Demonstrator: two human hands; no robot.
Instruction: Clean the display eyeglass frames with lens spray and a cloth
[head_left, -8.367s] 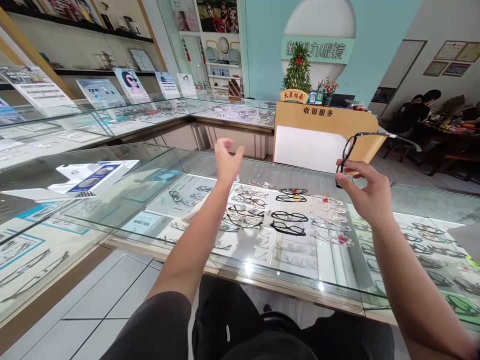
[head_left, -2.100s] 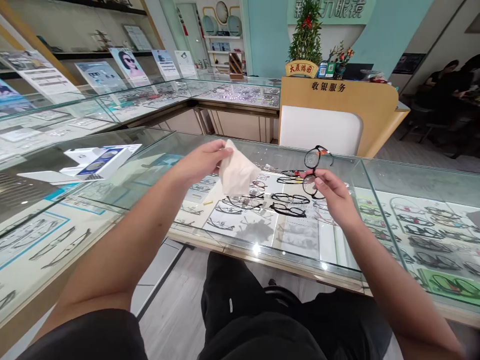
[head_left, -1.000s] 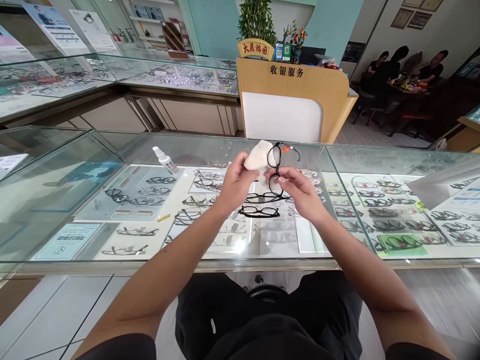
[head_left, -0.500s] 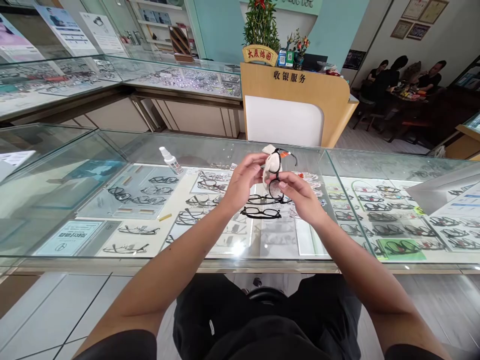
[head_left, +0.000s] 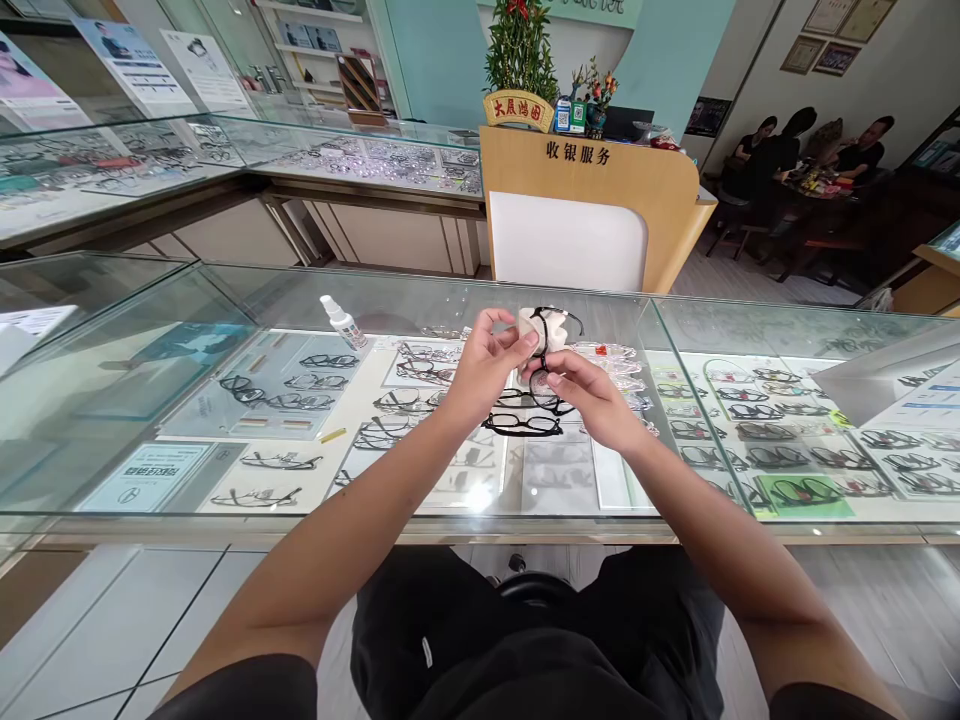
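Head view: left hand (head_left: pixel 487 362) holds a crumpled, off-white cloth (head_left: pixel 556 330) against black, round-rimmed glasses (head_left: pixel 539 386); right hand (head_left: pixel 596 398) grips the glasses near the clear lower lens.

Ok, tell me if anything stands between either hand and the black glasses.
Yes, at the left hand: the pale cloth is bunched at the upper half of the black glasses, under the thumb. Nothing visible stands between the right hand and the glasses; its fingers grip them near the lower half.

Bright indoor light leaves white glare on the glass counter (head_left: pixel 450 530), with wide-angle stretching toward the edges.
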